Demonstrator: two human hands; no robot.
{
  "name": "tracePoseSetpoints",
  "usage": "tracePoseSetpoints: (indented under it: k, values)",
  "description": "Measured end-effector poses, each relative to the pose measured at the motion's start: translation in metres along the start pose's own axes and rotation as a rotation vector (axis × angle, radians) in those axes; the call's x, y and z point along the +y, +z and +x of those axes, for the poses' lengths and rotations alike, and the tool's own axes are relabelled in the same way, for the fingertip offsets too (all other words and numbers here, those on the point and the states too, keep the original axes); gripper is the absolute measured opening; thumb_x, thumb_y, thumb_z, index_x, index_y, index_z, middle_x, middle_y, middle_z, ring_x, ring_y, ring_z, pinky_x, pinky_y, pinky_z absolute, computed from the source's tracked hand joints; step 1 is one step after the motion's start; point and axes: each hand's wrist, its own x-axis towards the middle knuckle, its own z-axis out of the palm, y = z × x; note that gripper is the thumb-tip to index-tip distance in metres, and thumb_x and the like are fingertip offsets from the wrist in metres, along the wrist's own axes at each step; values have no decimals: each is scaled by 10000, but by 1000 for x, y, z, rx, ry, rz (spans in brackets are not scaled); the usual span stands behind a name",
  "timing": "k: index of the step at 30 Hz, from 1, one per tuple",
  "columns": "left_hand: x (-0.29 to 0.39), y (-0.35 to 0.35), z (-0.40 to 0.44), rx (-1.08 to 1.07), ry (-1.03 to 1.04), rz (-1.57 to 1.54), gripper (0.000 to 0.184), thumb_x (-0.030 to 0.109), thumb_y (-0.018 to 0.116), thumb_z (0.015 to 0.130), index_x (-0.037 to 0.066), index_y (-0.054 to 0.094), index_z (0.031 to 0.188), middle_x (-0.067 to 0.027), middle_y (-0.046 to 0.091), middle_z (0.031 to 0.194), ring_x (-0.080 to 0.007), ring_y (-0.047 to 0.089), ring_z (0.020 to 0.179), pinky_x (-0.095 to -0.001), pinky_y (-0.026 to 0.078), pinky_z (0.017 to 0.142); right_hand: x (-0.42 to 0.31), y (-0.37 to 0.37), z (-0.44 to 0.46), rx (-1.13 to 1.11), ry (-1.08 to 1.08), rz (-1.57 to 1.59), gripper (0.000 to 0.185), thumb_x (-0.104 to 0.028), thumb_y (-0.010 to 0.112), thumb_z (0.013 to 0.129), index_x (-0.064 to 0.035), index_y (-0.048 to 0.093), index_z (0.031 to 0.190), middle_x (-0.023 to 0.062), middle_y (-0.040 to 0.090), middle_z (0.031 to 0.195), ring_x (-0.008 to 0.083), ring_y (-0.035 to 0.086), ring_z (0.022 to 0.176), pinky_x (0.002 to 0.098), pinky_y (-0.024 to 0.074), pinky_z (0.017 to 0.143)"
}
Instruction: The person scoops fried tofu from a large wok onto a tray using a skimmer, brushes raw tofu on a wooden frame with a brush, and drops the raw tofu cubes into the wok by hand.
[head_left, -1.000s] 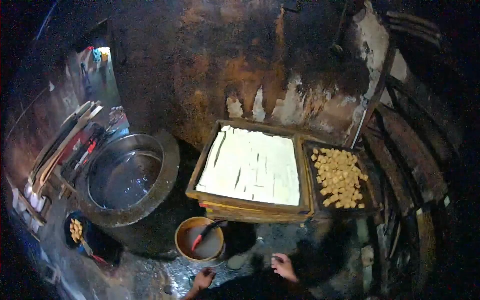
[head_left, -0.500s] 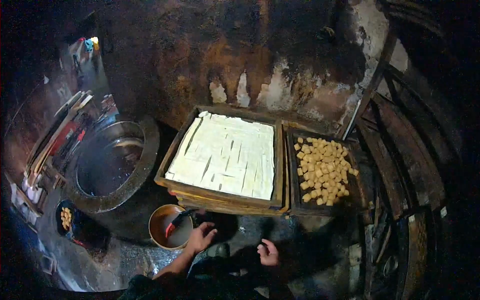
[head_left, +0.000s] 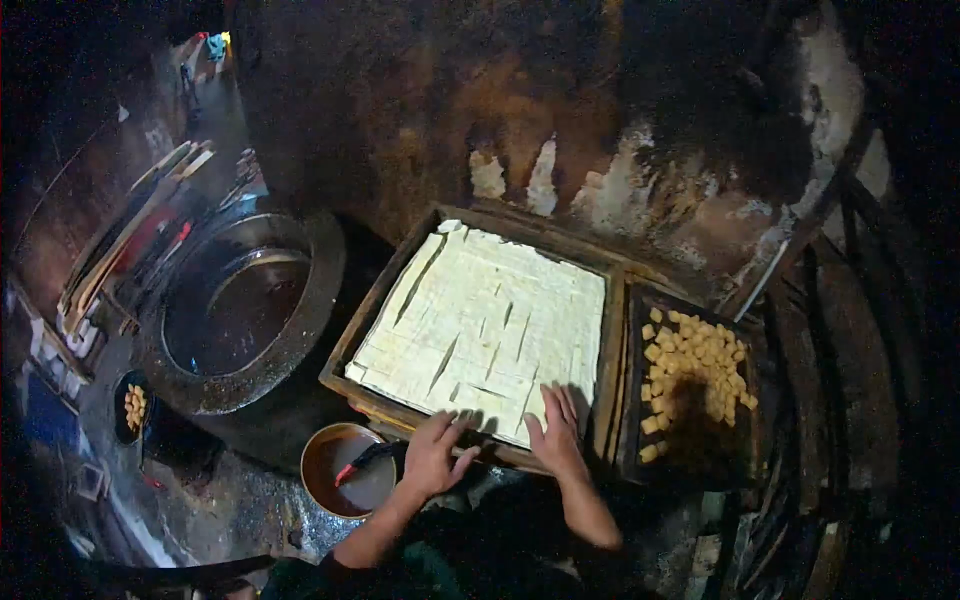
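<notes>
A wide white slab that looks like tofu (head_left: 480, 320), scored with several slits, fills a shallow wooden tray (head_left: 384, 258). My left hand (head_left: 437, 458) is at the tray's front rim, fingers apart and reaching over the slab's near edge. Further right, my right hand (head_left: 560, 437) spreads its fingers over the slab's front right corner. Both hands are open and hold nothing; whether the fingertips press on the slab I cannot tell. Left of my left hand, a round basin (head_left: 312, 470) of cloudy liquid has a black-and-red handle (head_left: 362, 463) lying across it.
Many small golden cubes (head_left: 690, 350) lie on a dark tray (head_left: 632, 440) at the right, partly shadowed. A big round cauldron (head_left: 250, 310) in a thick rim (head_left: 325, 260) stands at the left. Beside it, a small pan (head_left: 135, 407) holds more cubes. Wooden planks (head_left: 790, 350) lean at the far right.
Both hands have moved up and forward from in front of the tray to its near edge, the right hand now opened out over the slab. The view has shifted, moving the scene rightward.
</notes>
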Motion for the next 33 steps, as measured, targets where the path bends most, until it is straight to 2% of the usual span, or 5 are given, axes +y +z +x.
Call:
tracePoseSetpoints:
  k: [7,15,23,28,33]
  values:
    - [-40,19,22,-140,-50,256,637,584,474,863,132,497,1311,-116,439,1381,-322,356,1302,-527,237,1066,15,34,42,-582,148,-444,728,-469,452,914,-104,184,1483,149,72,1562,383,-4,1431,619,19,1098]
    - [-42,15,32,-223,-156,164,628,565,513,853,188,463,1352,-90,405,1422,-318,336,1326,-551,221,1075,13,36,54,-617,69,-479,775,-448,531,878,-6,232,1440,266,128,1512,488,65,1388,707,97,1036]
    - [-37,15,23,-111,-289,70,710,544,584,825,122,419,1371,-133,327,1475,-363,295,1362,-560,228,1079,-5,40,66,-598,-7,-377,688,-277,594,855,32,291,1390,283,142,1500,491,44,1390,596,108,1098]
    - [-33,18,-47,184,-506,40,673,385,663,813,86,416,1363,-181,350,1448,-395,325,1334,-550,268,1066,-119,66,77,-417,-551,212,397,-143,649,781,18,564,1134,203,604,1116,371,561,1045,467,415,944]
    - [-61,12,-189,232,-869,40,601,282,676,802,45,454,1308,-221,459,1338,-400,418,1253,-487,337,1028,-182,200,-5,-1051,-573,293,375,-212,608,841,-65,558,1181,133,648,1051,334,589,1030,430,466,880]
